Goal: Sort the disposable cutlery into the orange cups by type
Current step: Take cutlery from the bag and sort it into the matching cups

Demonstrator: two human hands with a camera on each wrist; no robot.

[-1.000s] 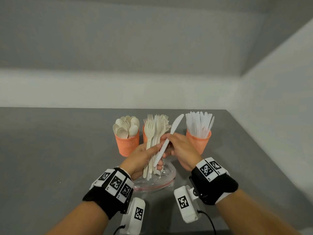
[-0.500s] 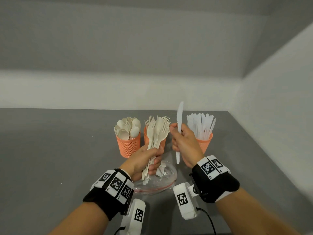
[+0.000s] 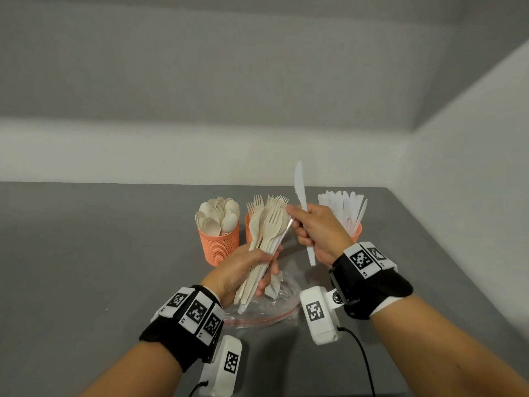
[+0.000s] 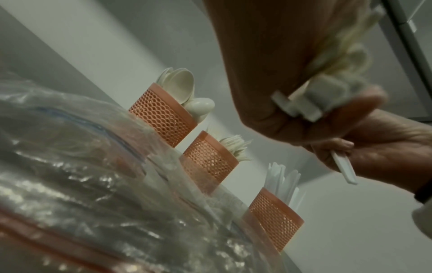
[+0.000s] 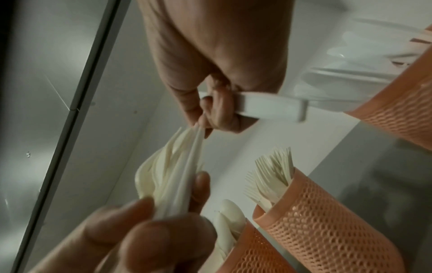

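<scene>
Left hand point(image 3: 240, 270) grips a mixed bundle point(image 3: 266, 242) of forks and spoons, fingers wrapped round the handles, heads fanned upward above the plastic bag point(image 3: 266, 308) on the tabletop. Right hand point(image 3: 317, 233) has a white knife point(image 3: 300, 193) tucked upright in its curled fingers, blade pointing up – and thumb + forefinger are pinching another white piece at the bundle's right edge; looks like a knife, can't be sure. So: pulling knives out of the bundle. Three orange cups stand in a row toward the far edge: spoon cup point(image 3: 219, 247) left, fork cup point(image 4: 210, 162) middle, knife cup point(image 4: 273, 212) right, nearest the right-hand corner. Next, I'd say – slide that piece free w/o dragging forks along, then carry both over to the knife cup and drop them handle-down.
</scene>
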